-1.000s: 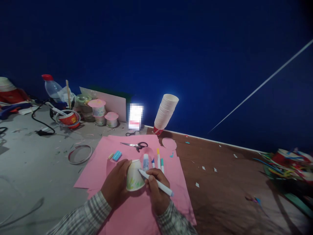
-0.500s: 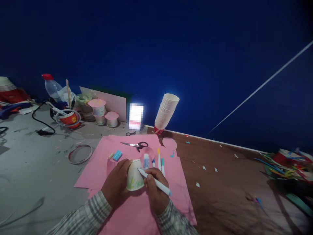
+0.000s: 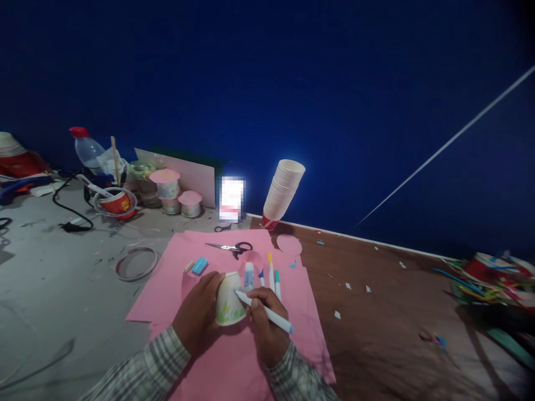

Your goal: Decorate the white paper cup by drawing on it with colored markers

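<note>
My left hand [image 3: 201, 306] is wrapped round the left side of a white paper cup [image 3: 229, 303] that stands upside down, its rim at the bottom. Green and yellow leaf-like marks run along the lower part of the cup. In my right hand [image 3: 267, 320] is a white marker [image 3: 273, 318] with a pale blue end, its tip at the cup's upper right side. Just beyond the cup lie a small glue tube [image 3: 248, 277], a yellow-ended marker [image 3: 271, 270] and a green-ended marker [image 3: 277, 284] on pink paper [image 3: 167, 284].
Scissors [image 3: 229, 248] and a blue eraser [image 3: 199, 265] rest on the paper. A leaning stack of paper cups [image 3: 284, 189] stands against the blue wall. To the left are a tape roll [image 3: 136, 263], pink-topped cups [image 3: 165, 184] and a bottle [image 3: 87, 149]. Coloured strips [image 3: 476, 287] lie far right.
The marker tip has shifted very slightly down on the cup. Both hands keep their hold, and the whole view has moved a little.
</note>
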Demonstrator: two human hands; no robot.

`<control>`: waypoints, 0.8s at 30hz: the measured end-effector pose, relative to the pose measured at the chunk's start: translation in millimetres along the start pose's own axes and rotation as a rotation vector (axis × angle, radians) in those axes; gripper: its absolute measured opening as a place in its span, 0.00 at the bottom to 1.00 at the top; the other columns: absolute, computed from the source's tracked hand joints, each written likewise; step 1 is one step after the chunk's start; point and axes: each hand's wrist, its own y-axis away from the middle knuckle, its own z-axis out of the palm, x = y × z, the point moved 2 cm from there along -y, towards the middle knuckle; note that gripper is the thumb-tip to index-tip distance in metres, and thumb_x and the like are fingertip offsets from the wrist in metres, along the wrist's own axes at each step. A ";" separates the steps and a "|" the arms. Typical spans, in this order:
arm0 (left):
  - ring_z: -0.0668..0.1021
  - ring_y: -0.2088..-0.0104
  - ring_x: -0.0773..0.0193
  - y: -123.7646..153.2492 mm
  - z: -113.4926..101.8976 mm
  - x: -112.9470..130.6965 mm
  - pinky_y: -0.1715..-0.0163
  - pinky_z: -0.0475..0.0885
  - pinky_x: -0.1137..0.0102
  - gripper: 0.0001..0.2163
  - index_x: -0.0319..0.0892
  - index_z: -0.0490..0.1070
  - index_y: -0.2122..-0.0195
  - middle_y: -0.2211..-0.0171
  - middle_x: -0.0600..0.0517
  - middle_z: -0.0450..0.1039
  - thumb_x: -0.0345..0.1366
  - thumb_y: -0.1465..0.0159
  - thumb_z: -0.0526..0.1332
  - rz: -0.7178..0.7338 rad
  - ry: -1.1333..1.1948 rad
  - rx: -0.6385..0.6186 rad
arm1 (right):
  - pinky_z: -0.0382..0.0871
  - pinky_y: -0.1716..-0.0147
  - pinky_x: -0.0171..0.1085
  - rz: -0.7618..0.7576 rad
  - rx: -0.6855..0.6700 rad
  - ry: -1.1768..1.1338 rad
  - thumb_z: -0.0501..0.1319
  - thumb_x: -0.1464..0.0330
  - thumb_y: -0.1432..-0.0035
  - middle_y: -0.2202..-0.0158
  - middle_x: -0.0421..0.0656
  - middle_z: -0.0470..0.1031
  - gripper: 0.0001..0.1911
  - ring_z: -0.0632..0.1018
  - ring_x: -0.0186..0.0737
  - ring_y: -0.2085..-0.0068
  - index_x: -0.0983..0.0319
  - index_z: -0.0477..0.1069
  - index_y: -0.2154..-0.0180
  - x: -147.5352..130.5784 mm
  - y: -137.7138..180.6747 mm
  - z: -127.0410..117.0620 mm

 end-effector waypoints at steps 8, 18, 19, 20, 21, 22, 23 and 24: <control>0.73 0.59 0.45 0.2 -0.7 2.7 0.64 0.75 0.53 0.33 0.41 0.56 0.49 0.60 0.42 0.70 0.39 0.57 0.65 0.063 -0.044 0.048 | 0.67 0.81 0.33 -0.031 -0.053 -0.033 0.59 0.70 0.49 0.78 0.39 0.73 0.07 0.73 0.42 0.79 0.59 0.76 0.71 -13.2 0.8 4.0; 0.72 0.57 0.47 2.4 1.4 -0.6 0.59 0.73 0.54 0.32 0.43 0.57 0.50 0.58 0.43 0.69 0.40 0.57 0.66 0.003 -0.012 0.014 | 0.64 0.86 0.32 0.079 0.025 -0.070 0.59 0.68 0.50 0.81 0.39 0.73 0.06 0.70 0.39 0.83 0.59 0.75 0.71 3.2 0.0 -3.3; 0.72 0.57 0.47 3.0 1.7 -1.1 0.59 0.73 0.54 0.32 0.43 0.56 0.50 0.58 0.43 0.69 0.40 0.57 0.66 0.004 -0.010 0.013 | 0.63 0.87 0.31 0.108 0.032 -0.093 0.59 0.67 0.50 0.82 0.38 0.72 0.07 0.69 0.38 0.84 0.60 0.75 0.71 5.3 -0.2 -3.1; 0.72 0.57 0.47 3.5 1.9 -1.8 0.58 0.73 0.54 0.33 0.42 0.56 0.50 0.58 0.43 0.68 0.40 0.57 0.66 0.005 -0.009 0.010 | 0.62 0.88 0.30 0.130 0.039 -0.112 0.59 0.66 0.49 0.83 0.37 0.71 0.07 0.68 0.37 0.84 0.60 0.75 0.71 6.7 -0.4 -2.7; 0.71 0.56 0.47 4.0 2.1 -2.5 0.58 0.73 0.54 0.33 0.42 0.56 0.49 0.57 0.43 0.68 0.40 0.56 0.66 0.004 -0.010 0.011 | 0.61 0.88 0.30 0.144 0.042 -0.124 0.59 0.66 0.49 0.84 0.37 0.70 0.07 0.68 0.37 0.85 0.60 0.74 0.71 7.6 -0.7 -2.1; 0.71 0.56 0.47 4.4 2.2 -3.2 0.58 0.73 0.53 0.33 0.42 0.56 0.49 0.57 0.43 0.68 0.41 0.56 0.66 0.004 -0.011 0.009 | 0.60 0.89 0.29 0.150 0.040 -0.131 0.59 0.65 0.49 0.84 0.37 0.70 0.07 0.67 0.36 0.85 0.60 0.74 0.70 7.9 -1.0 -1.5; 0.71 0.56 0.46 4.8 2.2 -3.7 0.58 0.73 0.53 0.34 0.42 0.55 0.49 0.57 0.42 0.68 0.41 0.57 0.66 0.007 -0.011 0.007 | 0.60 0.89 0.29 0.149 0.035 -0.131 0.59 0.65 0.49 0.83 0.37 0.70 0.07 0.67 0.36 0.85 0.61 0.74 0.70 7.9 -1.4 -0.9; 0.71 0.56 0.46 5.1 2.2 -4.2 0.59 0.73 0.53 0.34 0.42 0.55 0.49 0.57 0.42 0.68 0.42 0.57 0.66 0.011 -0.009 0.006 | 0.60 0.89 0.29 0.143 0.029 -0.125 0.59 0.65 0.49 0.83 0.37 0.70 0.08 0.67 0.36 0.85 0.61 0.74 0.70 7.7 -1.7 -0.5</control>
